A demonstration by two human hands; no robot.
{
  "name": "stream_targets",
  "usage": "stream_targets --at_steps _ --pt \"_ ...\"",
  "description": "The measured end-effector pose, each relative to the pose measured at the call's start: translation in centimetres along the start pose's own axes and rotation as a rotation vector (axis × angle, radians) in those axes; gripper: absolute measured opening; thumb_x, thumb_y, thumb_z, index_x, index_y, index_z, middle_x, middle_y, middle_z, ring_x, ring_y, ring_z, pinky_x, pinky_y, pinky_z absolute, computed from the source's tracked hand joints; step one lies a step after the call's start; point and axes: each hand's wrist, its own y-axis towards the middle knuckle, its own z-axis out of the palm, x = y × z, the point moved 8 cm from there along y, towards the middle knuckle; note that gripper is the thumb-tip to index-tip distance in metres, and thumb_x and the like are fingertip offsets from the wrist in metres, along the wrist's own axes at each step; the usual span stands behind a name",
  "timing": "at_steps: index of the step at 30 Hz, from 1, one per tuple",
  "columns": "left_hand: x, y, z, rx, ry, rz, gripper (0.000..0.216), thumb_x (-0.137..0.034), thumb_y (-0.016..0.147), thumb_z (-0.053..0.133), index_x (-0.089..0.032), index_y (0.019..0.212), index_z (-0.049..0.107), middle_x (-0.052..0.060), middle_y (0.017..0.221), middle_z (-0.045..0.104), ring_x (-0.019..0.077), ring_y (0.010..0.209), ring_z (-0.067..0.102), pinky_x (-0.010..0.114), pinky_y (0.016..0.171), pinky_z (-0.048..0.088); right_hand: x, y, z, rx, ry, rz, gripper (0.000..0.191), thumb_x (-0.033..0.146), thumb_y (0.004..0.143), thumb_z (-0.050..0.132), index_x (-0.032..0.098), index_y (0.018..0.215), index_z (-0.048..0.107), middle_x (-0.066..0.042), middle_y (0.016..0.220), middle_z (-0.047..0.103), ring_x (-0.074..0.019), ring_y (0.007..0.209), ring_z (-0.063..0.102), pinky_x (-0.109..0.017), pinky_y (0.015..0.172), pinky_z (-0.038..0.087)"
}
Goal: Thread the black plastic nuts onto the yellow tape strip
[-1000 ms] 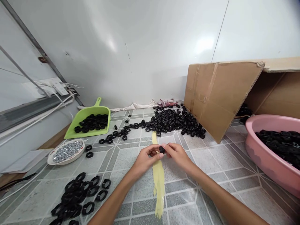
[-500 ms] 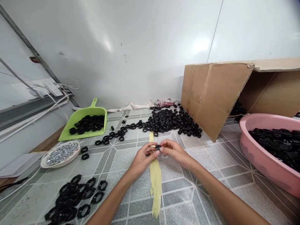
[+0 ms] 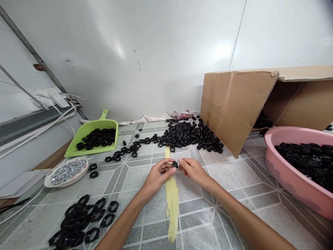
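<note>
The piece (image 3: 175, 165) I hold is black, the white-lined floor (image 3: 195, 189) grey, the basin (image 3: 288, 177) by its right edge pink.

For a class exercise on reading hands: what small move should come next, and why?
Perhaps the right hand should touch the black piece on its exposed side: the left hand pinches it, and the right fingertips are close beside it, seemingly not touching.

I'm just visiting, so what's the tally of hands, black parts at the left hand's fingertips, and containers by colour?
Hands: 2 (left hand, right hand)
Black part: 1
Green dustpan: 1
White dish: 1
Pink basin: 1
Brown box: 1
Total: 7
</note>
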Motion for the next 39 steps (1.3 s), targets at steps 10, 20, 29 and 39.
stream_targets --at_steps 10,20,29,39 --pt "0.46 0.06 -0.05 0.009 -0.003 -0.003 0.039 -0.039 0.082 0.073 -0.019 0.114 0.063 0.003 0.087 0.064 0.0169 0.085 0.06 0.027 0.078 0.045 0.44 -0.02 0.09 0.057 0.031 -0.004 0.043 0.058 0.091 0.055 0.018 0.073 0.056 0.003 0.062 0.05 -0.0111 0.055 0.047 -0.024 0.053 0.037" --pt "-0.1 0.0 -0.17 0.001 -0.024 0.016 0.041 -0.039 0.079 0.075 -0.021 0.114 0.063 0.003 0.091 0.066 0.0177 0.088 0.061 0.027 0.08 0.046 0.1 0.08 0.31 0.097 0.079 0.003 0.044 0.058 0.091 0.054 0.018 0.075 0.059 0.004 0.057 0.048 -0.0112 0.053 0.046 -0.024 0.052 0.036" --pt "-0.04 0.06 -0.14 -0.005 -0.005 0.023 0.041 -0.039 0.08 0.074 -0.02 0.113 0.061 0.005 0.094 0.066 0.018 0.088 0.06 0.029 0.081 0.046 0.51 0.1 0.2 0.099 0.14 -0.034 0.038 0.055 0.084 0.066 0.019 0.092 0.062 0.003 0.068 0.054 -0.0115 0.057 0.051 -0.024 0.054 0.039" --pt "-0.16 0.02 -0.19 0.003 0.03 0.019 0.04 -0.041 0.082 0.072 -0.019 0.114 0.061 0.005 0.093 0.066 0.0187 0.089 0.06 0.029 0.082 0.045 0.77 -0.07 0.43 0.133 0.14 -0.006 0.034 0.052 0.086 0.063 0.018 0.088 0.063 0.004 0.063 0.052 -0.0117 0.056 0.049 -0.024 0.055 0.037"
